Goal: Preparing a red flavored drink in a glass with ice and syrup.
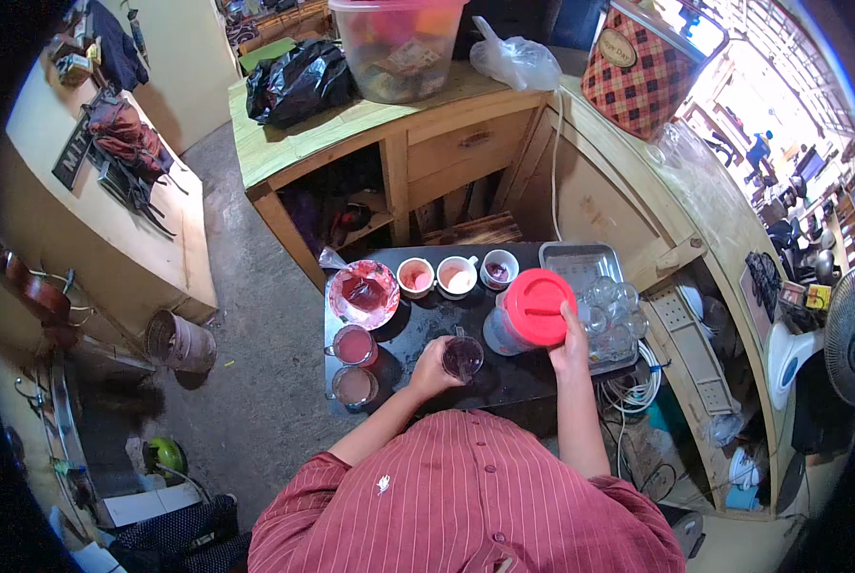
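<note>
My left hand (pixel 432 372) is closed around a glass mug (pixel 464 359) of dark purple liquid, on or just above the black table (pixel 413 329). My right hand (pixel 570 341) grips the right side of a clear pitcher (pixel 502 332) with a red lid (pixel 540 286); its handle is hidden. Two glass mugs of pinkish and brownish drink, a pink mug (pixel 355 345) and a brown mug (pixel 354 386), stand at the table's left edge. Behind them sits a red-stained bowl (pixel 362 295). Along the back are a left white cup (pixel 416 277), a middle white cup (pixel 457 277) and a right white cup (pixel 499 270), with residue inside.
A metal tray (pixel 580 256) with several upturned clear glasses (pixel 611 310) lies right of the pitcher. Beyond the table stands a wooden counter (pixel 351 143) bearing a black plastic bag (pixel 298 81), a lidded plastic tub (pixel 399 53) and a plaid container (pixel 642 72). Coiled white cable (pixel 642 377) hangs at right.
</note>
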`<action>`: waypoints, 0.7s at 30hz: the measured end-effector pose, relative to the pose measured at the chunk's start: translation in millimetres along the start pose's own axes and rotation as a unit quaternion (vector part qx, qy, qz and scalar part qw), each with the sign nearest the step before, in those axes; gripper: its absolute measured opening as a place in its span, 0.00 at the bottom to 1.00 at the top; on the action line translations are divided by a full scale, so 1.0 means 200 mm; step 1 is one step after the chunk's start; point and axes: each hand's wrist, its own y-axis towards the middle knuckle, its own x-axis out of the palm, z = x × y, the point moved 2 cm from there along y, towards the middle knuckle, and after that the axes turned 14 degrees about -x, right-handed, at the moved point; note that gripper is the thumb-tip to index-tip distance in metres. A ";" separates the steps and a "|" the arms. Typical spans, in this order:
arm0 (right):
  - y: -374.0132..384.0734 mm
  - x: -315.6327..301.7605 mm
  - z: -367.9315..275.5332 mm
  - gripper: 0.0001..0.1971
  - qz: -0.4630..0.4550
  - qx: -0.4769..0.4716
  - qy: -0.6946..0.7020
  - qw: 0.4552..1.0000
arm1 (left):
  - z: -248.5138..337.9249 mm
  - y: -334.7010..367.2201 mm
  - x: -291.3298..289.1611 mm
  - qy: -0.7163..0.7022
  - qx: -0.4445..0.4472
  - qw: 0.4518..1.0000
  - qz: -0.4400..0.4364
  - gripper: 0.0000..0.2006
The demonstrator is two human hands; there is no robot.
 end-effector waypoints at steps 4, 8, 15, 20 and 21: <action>0.06 0.00 0.01 0.26 -0.005 -0.036 0.056 0.998 | 0.03 -0.01 0.03 -0.001 0.001 0.999 0.038 0.42; -0.23 0.05 0.03 0.31 0.172 -0.054 -0.168 0.969 | 0.00 -0.02 0.03 0.032 0.002 0.996 0.078 0.40; -0.61 0.15 0.11 0.23 -0.381 -0.342 -0.554 0.657 | 0.05 -0.03 0.05 0.109 -0.002 0.994 -0.002 0.44; -0.56 0.10 0.13 0.14 -0.451 -0.362 -0.556 0.597 | 0.09 -0.04 0.10 0.104 -0.030 0.992 -0.062 0.43; -0.56 0.10 0.12 0.12 -0.451 -0.368 -0.552 0.597 | 0.09 -0.04 0.11 0.104 -0.031 0.992 -0.064 0.43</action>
